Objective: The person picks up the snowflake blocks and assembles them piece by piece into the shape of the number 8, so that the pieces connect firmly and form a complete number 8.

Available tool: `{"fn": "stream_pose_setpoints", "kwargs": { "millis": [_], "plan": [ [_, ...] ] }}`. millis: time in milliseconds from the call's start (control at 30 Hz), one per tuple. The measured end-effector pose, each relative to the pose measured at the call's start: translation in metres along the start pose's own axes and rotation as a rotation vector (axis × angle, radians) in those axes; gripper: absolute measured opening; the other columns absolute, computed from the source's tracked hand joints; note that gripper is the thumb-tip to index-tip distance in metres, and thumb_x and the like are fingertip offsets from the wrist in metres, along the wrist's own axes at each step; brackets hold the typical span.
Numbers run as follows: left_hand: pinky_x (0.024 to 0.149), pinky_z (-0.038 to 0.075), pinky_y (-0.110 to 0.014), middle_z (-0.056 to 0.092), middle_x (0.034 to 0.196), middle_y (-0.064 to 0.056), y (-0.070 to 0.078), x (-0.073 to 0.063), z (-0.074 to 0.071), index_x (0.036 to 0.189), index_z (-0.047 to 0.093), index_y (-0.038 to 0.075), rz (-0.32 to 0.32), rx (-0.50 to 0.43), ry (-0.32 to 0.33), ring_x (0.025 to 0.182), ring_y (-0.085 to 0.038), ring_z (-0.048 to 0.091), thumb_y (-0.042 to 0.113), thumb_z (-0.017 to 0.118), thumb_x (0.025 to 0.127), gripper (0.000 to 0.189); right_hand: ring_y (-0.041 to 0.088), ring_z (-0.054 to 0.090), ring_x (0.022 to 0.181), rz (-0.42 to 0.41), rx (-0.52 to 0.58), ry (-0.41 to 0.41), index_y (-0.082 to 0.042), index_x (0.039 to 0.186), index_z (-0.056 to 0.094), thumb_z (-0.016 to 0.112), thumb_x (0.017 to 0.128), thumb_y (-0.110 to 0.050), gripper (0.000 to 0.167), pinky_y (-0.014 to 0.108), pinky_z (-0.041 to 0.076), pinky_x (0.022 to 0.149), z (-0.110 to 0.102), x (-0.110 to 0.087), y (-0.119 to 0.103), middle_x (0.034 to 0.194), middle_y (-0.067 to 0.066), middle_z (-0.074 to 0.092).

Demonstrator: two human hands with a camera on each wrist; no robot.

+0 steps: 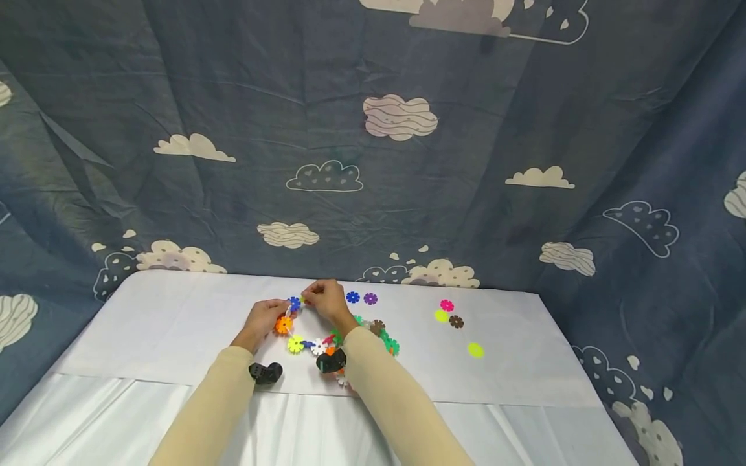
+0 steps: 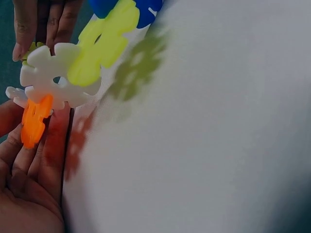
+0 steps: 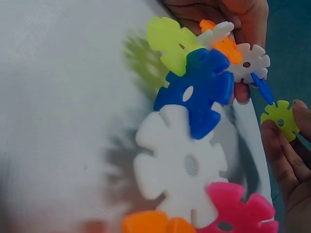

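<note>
A chain of flower-shaped interlocking discs runs across the white cloth. My left hand (image 1: 265, 320) grips its far end, around a white disc (image 3: 247, 64) joined to an orange disc (image 2: 35, 121). A blue disc (image 1: 294, 303) sticks out from that end towards my right hand (image 1: 327, 301). Between thumb and fingertips, my right hand pinches a yellow-green disc (image 3: 281, 120) close to the blue one; whether the two touch I cannot tell. Nearer along the chain come another yellow-green disc (image 1: 295, 344), a larger-looking white disc (image 3: 163, 155) and a pink disc (image 3: 238, 208).
Behind my right forearm, green discs (image 1: 392, 347) and a brown disc (image 1: 379, 325) show. Loose discs lie to the right: blue (image 1: 352, 297), purple (image 1: 370, 298), pink (image 1: 447, 305), brown (image 1: 456, 321) and yellow-green (image 1: 475, 350). A dark cloud-patterned curtain (image 1: 326, 213) stands behind the table (image 1: 192, 323).
</note>
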State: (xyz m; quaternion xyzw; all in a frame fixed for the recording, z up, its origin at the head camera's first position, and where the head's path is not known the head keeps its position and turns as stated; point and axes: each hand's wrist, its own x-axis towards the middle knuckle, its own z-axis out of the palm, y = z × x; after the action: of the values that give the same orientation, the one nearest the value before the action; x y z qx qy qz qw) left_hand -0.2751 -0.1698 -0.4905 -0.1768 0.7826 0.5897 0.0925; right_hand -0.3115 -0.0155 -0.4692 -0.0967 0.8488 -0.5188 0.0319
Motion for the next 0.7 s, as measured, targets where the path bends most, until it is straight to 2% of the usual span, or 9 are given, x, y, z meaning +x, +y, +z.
{"fn": "stream_pose_setpoints", "kwargs": {
  "millis": [133,300,533,700],
  "plan": [
    [0.088,0.044,-0.03,0.055,0.123,-0.018,0.0016,0.0,-0.0003,0.124,0.059,-0.001,-0.015,0.001,-0.001,0.101,-0.024,0.049,0.025,0.049,0.102,0.036,0.01,0.065,0.065,0.02,0.09,0.0,0.001,0.087,0.073,0.067,0.09,-0.009,0.011,0.022,0.054,0.063,0.0002,0.0005,0.0013,0.079,0.007,0.071],
    [0.085,0.044,-0.029,0.055,0.124,-0.018,0.0011,-0.0003,-0.0008,0.126,0.059,-0.001,-0.012,0.011,-0.003,0.1,-0.025,0.049,0.026,0.05,0.101,0.038,0.014,0.067,0.068,0.07,0.219,-0.013,0.004,0.093,0.07,0.064,0.092,-0.006,0.012,0.025,0.057,0.065,0.0003,0.0004,0.0032,0.083,0.011,0.07],
    [0.088,0.046,-0.03,0.057,0.125,-0.019,-0.0008,0.0005,0.0001,0.126,0.059,-0.002,-0.01,0.004,-0.004,0.101,-0.025,0.051,0.027,0.051,0.101,0.039,0.012,0.064,0.067,0.132,0.327,-0.041,0.004,0.094,0.067,0.06,0.095,-0.008,0.014,0.028,0.057,0.07,0.0031,0.0016,0.0082,0.084,0.01,0.068],
    [0.076,0.046,-0.023,0.059,0.12,-0.018,-0.0007,-0.0005,0.0013,0.123,0.06,-0.002,0.0,-0.005,0.013,0.095,-0.022,0.052,0.025,0.051,0.101,0.036,0.011,0.063,0.064,0.134,0.372,-0.04,0.006,0.093,0.067,0.061,0.093,-0.003,0.011,0.029,0.057,0.07,0.0073,0.0019,0.0079,0.083,0.012,0.068]
  ]
}}
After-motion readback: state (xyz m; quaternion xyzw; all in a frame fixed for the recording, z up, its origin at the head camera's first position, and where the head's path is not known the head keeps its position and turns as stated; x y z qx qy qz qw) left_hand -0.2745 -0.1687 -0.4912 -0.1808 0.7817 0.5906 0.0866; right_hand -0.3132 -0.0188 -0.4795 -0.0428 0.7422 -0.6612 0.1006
